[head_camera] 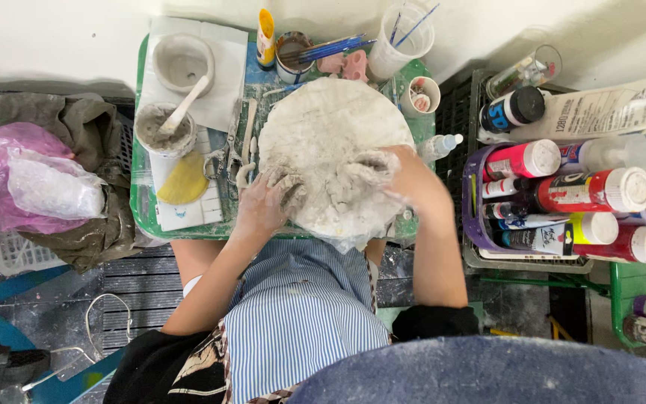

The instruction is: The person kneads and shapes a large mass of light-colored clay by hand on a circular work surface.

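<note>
We see two hands on one big round clay slab (334,150), in the middle of the green table (137,202). Left hand (263,203) and right hand (401,178) lie spread out and press flat on the wet clay – they grab nothing. Two grey bowls (182,63) sit at the left (one w/ a spoon). One purple basket (474,224) of paint bottles stands at the right – too packed to count, and some are cut off.

White wall (54,45), dark paint-spattered floor (46,322)
</note>
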